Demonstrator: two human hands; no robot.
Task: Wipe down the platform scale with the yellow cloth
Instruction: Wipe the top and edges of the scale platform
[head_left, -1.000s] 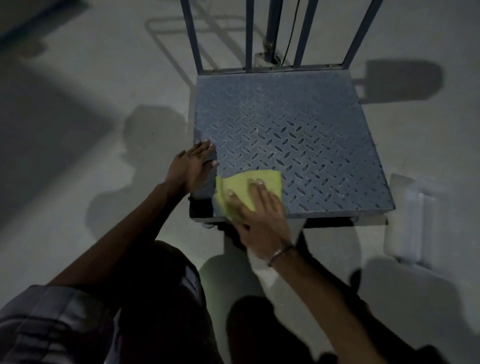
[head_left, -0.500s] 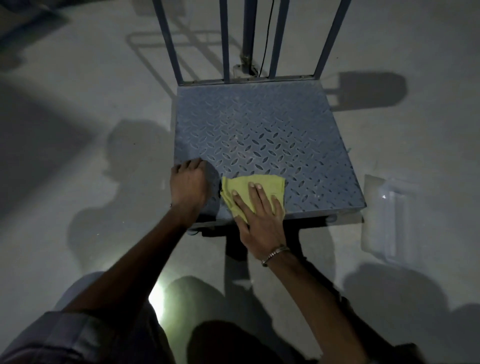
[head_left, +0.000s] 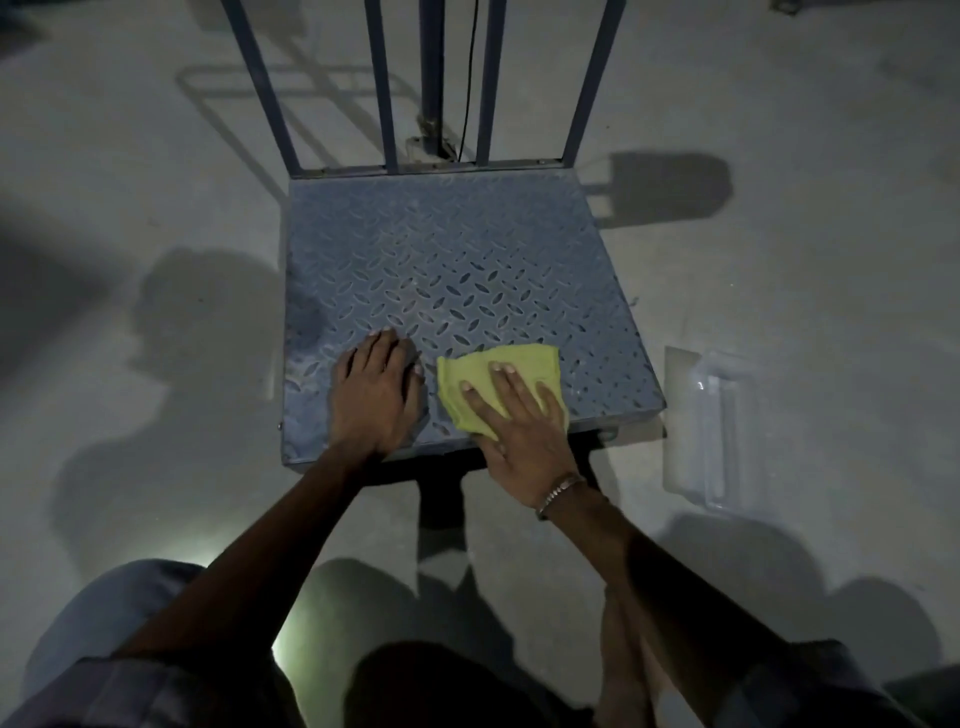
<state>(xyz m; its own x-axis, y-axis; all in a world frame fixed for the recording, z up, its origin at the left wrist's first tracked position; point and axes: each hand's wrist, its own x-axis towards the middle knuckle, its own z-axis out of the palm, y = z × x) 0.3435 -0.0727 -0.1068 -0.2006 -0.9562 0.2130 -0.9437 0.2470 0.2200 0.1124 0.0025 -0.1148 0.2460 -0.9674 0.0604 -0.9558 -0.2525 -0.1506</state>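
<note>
Head view, dim light: I crouch at the scale, both hands on the near edge of its checker-plate deck. My right hand lies flat, fingers straight and spread, pressing the cloth onto the deck near the front right corner; I am not gripping it, only pinning it under the palm and fingers. My left hand rests on bare plate just beside the cloth, fingers extended and relaxed, holding nothing, apparently bracing me.

Most of the deck toward the rails looks untouched by my reckoning, so the wipe seems early.

What could go wrong, as I judge it: the cloth is folded and held only by downward pressure, so a fast stroke over the raised tread could let it bunch or slide out from under my palm. It sits close to the front edge, and a pull toward me could drag it off onto the floor. The raised pattern may hold dirt that a light pass skips. My weight on the left hand could shift the deck. A clear tray lies on the floor just right of the scale, where a wide sweep might knock it. A thin cable hangs by the post, a snag risk at the back.
</note>
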